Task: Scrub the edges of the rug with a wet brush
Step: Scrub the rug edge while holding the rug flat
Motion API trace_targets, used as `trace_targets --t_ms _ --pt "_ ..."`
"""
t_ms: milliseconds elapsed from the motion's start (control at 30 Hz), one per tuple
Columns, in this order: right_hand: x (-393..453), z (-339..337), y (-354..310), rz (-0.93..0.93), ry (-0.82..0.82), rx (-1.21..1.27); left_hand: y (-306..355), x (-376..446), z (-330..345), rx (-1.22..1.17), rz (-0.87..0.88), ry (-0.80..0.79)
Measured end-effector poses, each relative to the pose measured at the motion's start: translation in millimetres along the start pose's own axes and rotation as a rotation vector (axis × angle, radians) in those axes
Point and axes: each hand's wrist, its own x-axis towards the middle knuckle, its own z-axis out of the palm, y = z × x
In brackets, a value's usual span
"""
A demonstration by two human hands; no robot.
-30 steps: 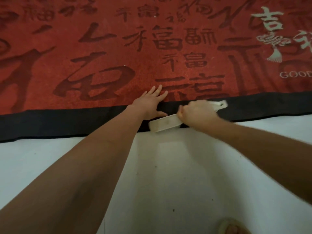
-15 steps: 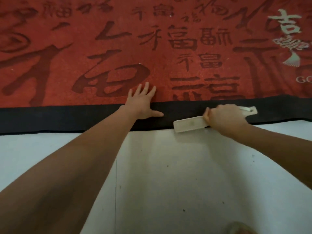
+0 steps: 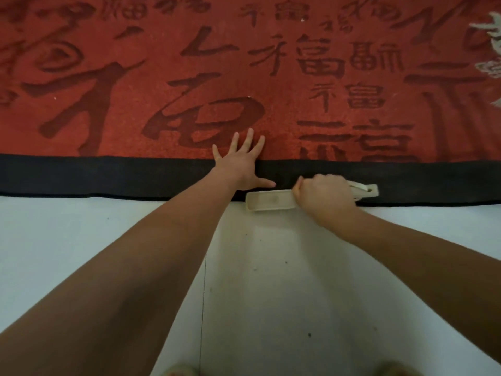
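Note:
A red rug (image 3: 244, 77) with dark characters fills the upper half of the view, and its black border (image 3: 108, 176) runs across the middle. A long white brush (image 3: 267, 200) lies flat along the border's near edge. My right hand (image 3: 322, 198) grips the brush around its middle, with the handle end sticking out to the right. My left hand (image 3: 241, 164) presses flat on the rug just left of the brush, fingers spread over the border and the red pile.
Pale tiled floor (image 3: 271, 280) lies between me and the rug, with a grout line running toward me. The tips of my feet (image 3: 179, 370) show at the bottom edge. White lettering on the rug (image 3: 490, 44) sits at the far right.
The brush and my right hand slid right along the border, then back a little toward my left hand. My left hand stays flat on the rug. The view shifted left along the rug.

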Motion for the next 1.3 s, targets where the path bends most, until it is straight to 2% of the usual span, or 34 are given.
trace_targets --t_ms 67,167,233,267,333,400,433,467,533,600,667,700,733,767,833,933,1000,1067,1167,1300 --pt "4.2 -7.7 0.1 -0.081 0.045 -0.071 -2.2 -0.4 0.8 0.007 0.003 0.004" --pt "-19.0 -18.2 50.3 -0.088 -0.195 -0.272 -1.1 -0.8 0.6 0.035 0.013 -0.008" --pt "-26.1 -21.0 60.6 -0.081 -0.204 -0.346 -0.5 -1.4 2.0 0.045 0.001 -0.001" --pt "-19.6 -16.6 48.9 -0.073 -0.192 -0.315 0.6 -1.8 1.5 0.049 -0.008 0.002" --pt "-5.2 -15.7 0.7 -0.019 -0.153 -0.092 4.0 -2.5 -0.8 0.048 -0.028 0.001" --pt "8.3 -18.2 -34.3 -0.079 0.037 -0.06 1.3 -3.9 0.4 0.013 -0.09 0.002" --pt "9.9 -23.8 -33.0 -0.124 0.025 -0.095 -1.3 -4.6 1.2 -0.014 -0.138 0.003" --pt "9.0 -27.2 -24.4 -0.133 -0.058 -0.136 -5.0 -5.6 1.6 -0.04 -0.189 -0.003" --pt "4.9 -18.2 1.8 -0.1 -0.15 -0.101 -6.0 -7.9 4.0 -0.084 -0.257 -0.03" --pt "0.2 -13.0 19.2 -0.095 -0.071 -0.127 -7.8 -4.8 8.2 -0.118 -0.293 -0.027" --pt "7.6 -19.7 -9.0 -0.078 -0.156 -0.154 -5.1 -4.7 3.6 -0.145 -0.329 -0.05" --pt "8.6 -21.7 -27.9 -0.096 -0.147 -0.14 -1.9 -4.8 0.8 -0.158 -0.342 -0.067" --pt "12.6 -21.5 -42.3 -0.122 -0.015 -0.06 0.4 -3.8 -1.5 -0.171 -0.346 -0.078" --pt "17.9 -25.1 -51.1 -0.158 0.041 -0.035 0.6 -2.6 -2.5 -0.19 -0.354 -0.081" --pt "21.4 -30.4 -35.6 -0.197 0.016 -0.105 -0.9 -1.9 -6.0 -0.21 -0.368 -0.106" --pt "0.8 -19.9 7.2 -0.161 -0.084 -0.184 2.4 -3.5 -6.0 -0.182 -0.365 -0.149" --pt "3.4 -22.9 -7.6 -0.093 -0.107 -0.177 2.2 -0.1 -7.3 -0.184 -0.378 -0.151" --pt "18.2 -23.2 -43.0 -0.072 -0.065 -0.002 5.0 0.7 -10.8 -0.213 -0.418 -0.157" --pt "27.9 -29.1 -58.9 -0.161 0.019 0.019 7.2 3.2 -9.9 -0.234 -0.454 -0.158" --pt "4.3 -29.0 -2.7 -0.088 -0.195 -0.18 -0.9 -0.1 -20.4 -0.259 -0.384 -0.192"
